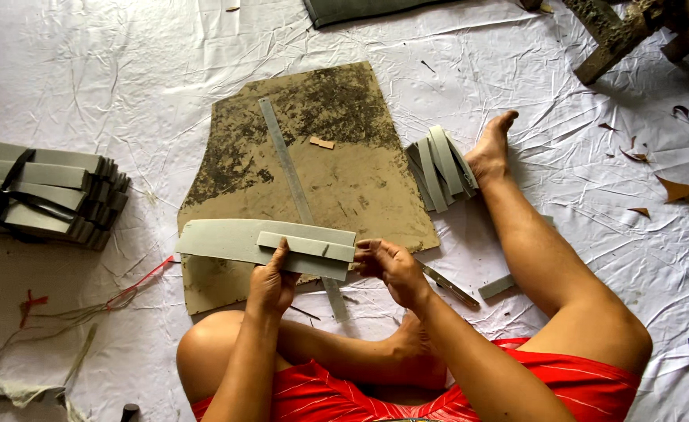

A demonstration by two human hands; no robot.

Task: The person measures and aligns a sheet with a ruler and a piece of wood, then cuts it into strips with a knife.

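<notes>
My left hand (pixel 272 280) presses down on a narrow grey strip (pixel 307 245) lying on top of a wider grey sheet piece (pixel 219 238). At the strip's right end my right hand (pixel 390 264) pinches both pieces at their edge. Both pieces rest over a worn brown board (pixel 336 156) on the white ground sheet. A long metal ruler (pixel 286 160) runs diagonally across the board and passes under the grey pieces. A knife-like tool (pixel 447 284) lies just right of my right hand.
A tied stack of grey strips (pixel 43 194) sits at the left. Several loose grey strips (pixel 440 166) lie by my foot (pixel 491 148). A short grey offcut (pixel 497 287) lies by my leg. String and a red cord (pixel 137 283) trail at lower left. Wooden legs (pixel 618 35) stand at upper right.
</notes>
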